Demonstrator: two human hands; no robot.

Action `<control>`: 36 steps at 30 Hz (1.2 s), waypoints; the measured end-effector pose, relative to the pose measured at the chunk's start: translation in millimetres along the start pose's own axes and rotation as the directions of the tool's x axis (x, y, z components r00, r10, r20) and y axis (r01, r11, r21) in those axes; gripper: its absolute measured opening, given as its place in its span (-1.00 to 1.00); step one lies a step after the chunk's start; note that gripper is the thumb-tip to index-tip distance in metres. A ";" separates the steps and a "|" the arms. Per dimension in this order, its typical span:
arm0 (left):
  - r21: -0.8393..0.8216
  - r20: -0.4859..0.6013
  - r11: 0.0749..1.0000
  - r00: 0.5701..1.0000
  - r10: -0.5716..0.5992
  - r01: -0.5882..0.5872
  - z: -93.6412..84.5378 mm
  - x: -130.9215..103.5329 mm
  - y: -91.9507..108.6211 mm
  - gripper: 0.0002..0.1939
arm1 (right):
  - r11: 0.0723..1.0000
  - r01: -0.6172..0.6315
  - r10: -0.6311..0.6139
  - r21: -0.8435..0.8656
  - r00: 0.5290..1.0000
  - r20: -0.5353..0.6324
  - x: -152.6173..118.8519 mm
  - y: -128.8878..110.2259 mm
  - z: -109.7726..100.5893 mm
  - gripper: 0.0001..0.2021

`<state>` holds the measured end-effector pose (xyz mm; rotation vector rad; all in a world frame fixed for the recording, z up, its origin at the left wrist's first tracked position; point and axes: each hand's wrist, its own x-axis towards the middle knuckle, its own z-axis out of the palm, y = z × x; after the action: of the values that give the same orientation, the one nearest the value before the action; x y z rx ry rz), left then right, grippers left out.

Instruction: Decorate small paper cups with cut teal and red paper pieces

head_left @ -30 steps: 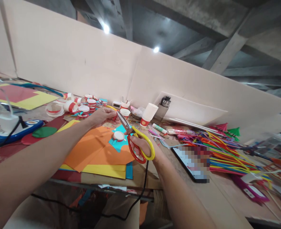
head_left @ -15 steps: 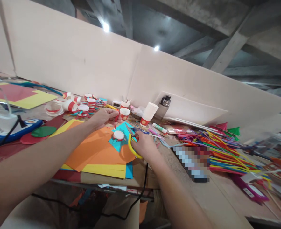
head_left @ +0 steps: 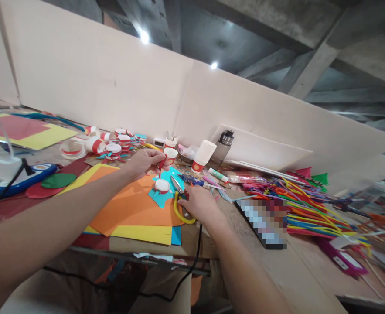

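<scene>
My left hand [head_left: 150, 160] is closed in a pinch over the coloured sheets, with a small red piece [head_left: 162, 163] between thumb and fingers; its exact kind is hard to make out. Closed on the yellow-handled scissors [head_left: 178, 185], my right hand [head_left: 197, 200] is at the right edge of the paper; their blades point away from me and to the left. A short white cup piece [head_left: 162, 186] sits on cut blue paper [head_left: 158, 199]. Beneath lie orange sheets [head_left: 127, 209] and yellow sheets [head_left: 143, 233]. A white paper cup [head_left: 170, 155] stands just beyond my left fingers.
Stacked paper cups [head_left: 204, 153], a dark bottle [head_left: 223, 146] and a glue stick [head_left: 218, 175] are farther back. Cut cup pieces [head_left: 96, 145] crowd the left rear. Colourful pipe cleaners [head_left: 310, 209] spread on the right. A black cable [head_left: 199, 248] hangs over the front edge.
My right hand and the scissors have shifted slightly; the blades now look closer together and the handle lower. My left hand has moved a little to the right with the red piece.
</scene>
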<state>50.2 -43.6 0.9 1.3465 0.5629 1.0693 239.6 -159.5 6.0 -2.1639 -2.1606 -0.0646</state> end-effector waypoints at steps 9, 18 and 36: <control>0.193 0.053 0.979 0.997 0.063 -0.072 24.3 -14.0 0.9 -0.75 | 0.695 0.397 0.027 0.599 0.819 -0.573 4.0 -7.0 -5.6 -0.77; 0.269 0.130 0.958 0.989 0.067 -0.100 39.7 -24.8 2.4 -0.82 | 0.664 0.385 0.054 0.641 0.830 -0.555 1.8 -11.6 -6.3 -0.87; 0.316 0.242 0.949 0.966 -0.094 0.013 38.2 -26.1 -2.3 -0.77 | 0.672 0.340 0.117 0.658 0.829 -0.548 6.4 -10.4 -3.4 -0.88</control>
<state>71.4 -84.8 0.0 1.7068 0.5891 0.7657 229.3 -153.4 10.3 -1.3095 -1.5710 0.1423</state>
